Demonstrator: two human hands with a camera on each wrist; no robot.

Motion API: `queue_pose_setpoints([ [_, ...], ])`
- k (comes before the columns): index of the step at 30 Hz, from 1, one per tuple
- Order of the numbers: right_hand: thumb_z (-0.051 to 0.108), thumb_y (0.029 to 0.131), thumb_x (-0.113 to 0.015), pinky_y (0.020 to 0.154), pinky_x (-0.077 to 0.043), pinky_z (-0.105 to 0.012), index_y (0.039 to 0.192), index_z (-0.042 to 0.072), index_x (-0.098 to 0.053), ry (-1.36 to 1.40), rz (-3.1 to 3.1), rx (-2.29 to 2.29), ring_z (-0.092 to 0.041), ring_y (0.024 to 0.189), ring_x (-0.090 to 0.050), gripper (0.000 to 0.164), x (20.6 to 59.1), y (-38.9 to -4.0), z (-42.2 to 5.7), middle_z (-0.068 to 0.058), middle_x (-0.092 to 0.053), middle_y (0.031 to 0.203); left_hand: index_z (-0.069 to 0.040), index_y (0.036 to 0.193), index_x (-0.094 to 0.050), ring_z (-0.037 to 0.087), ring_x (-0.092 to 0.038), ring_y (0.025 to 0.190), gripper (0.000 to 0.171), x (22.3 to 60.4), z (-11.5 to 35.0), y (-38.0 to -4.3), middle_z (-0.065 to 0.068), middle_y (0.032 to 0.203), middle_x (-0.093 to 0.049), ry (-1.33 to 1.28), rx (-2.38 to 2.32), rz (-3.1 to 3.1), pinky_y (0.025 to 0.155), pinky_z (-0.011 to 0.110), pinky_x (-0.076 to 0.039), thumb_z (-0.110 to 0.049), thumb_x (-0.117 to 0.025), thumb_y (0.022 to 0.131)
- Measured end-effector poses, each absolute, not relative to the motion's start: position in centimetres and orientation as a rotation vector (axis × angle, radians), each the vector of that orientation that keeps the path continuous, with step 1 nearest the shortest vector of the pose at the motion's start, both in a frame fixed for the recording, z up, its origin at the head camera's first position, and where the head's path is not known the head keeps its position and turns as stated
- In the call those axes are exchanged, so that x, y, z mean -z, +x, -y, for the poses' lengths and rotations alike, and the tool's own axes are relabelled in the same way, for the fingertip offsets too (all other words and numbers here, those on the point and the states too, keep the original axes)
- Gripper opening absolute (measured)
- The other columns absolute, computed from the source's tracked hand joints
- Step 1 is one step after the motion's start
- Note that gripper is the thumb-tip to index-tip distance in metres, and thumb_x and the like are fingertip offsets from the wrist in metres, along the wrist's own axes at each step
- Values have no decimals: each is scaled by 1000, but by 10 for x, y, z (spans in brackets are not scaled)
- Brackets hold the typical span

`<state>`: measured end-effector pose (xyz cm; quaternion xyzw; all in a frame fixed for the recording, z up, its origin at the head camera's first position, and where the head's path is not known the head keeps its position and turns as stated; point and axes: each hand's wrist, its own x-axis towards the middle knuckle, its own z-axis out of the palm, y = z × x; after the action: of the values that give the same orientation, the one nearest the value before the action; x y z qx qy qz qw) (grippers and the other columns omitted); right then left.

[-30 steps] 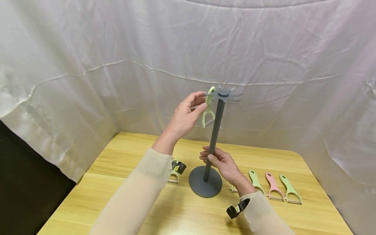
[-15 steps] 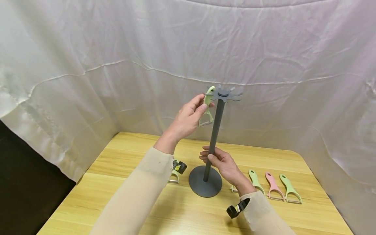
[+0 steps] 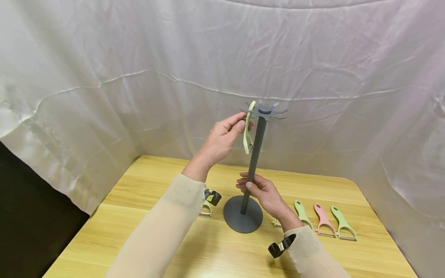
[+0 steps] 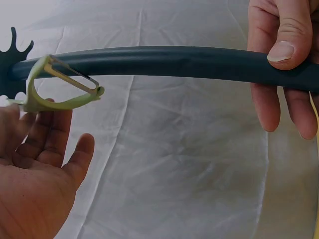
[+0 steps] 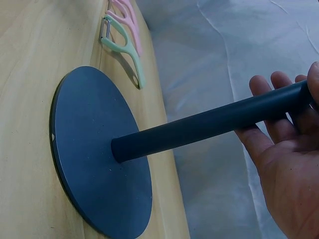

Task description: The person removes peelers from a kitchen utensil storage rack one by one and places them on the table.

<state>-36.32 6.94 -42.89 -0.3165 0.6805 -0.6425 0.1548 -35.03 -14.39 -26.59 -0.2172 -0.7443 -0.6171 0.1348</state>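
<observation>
A dark grey stand has a round base [image 3: 243, 222], a pole [image 3: 256, 148] and a ring of prongs [image 3: 265, 111] at its top. A light green peeler [image 3: 248, 133] hangs down at the left side of the prongs, its blade end lowest. My left hand [image 3: 222, 137] pinches the handle between thumb and fingers. From the left wrist view, the peeler's blade [image 4: 75, 74] lies beside the pole; whether its hole sits over a prong is hard to tell. Lower down, my right hand [image 3: 265, 195] holds the pole, thumb in front and fingers behind.
On the wooden table [image 3: 156, 235] at right lie a green peeler [image 3: 301, 213], a pink peeler [image 3: 324, 220] and another green peeler [image 3: 342, 223]. One more [image 3: 277, 223] is partly behind my right wrist. Another peeler [image 3: 206, 209] shows by my left sleeve. A pale curtain [image 3: 194, 58] hangs behind.
The peeler in my left hand first tilted left, then swung back toward the pole and turned nearly edge-on. My left fingers shifted slightly on it. The right hand and stand stayed put.
</observation>
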Motion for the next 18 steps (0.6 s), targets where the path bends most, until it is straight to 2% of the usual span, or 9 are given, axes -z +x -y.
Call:
queue_pose_setpoints([
  [11, 21, 112, -55, 107, -56, -41, 151, 3, -53, -912, -1955, 1834, -26, 125, -70, 43, 429, -363, -70, -29, -62, 140, -10, 145, -65, 19, -72, 119, 41, 265, 141, -352, 11, 126, -76, -519, 1861, 2104, 105, 34, -56, -17, -68, 105],
  [18, 20, 112, -55, 107, -56, -42, 152, 2, -52, -923, -1951, 1836, -28, 126, -69, 44, 429, -363, -71, -33, -60, 141, -6, 143, -66, 21, -73, 118, 42, 263, 139, -353, 16, 126, -76, -431, 1882, 2057, 107, 35, -55, -15, -71, 102],
])
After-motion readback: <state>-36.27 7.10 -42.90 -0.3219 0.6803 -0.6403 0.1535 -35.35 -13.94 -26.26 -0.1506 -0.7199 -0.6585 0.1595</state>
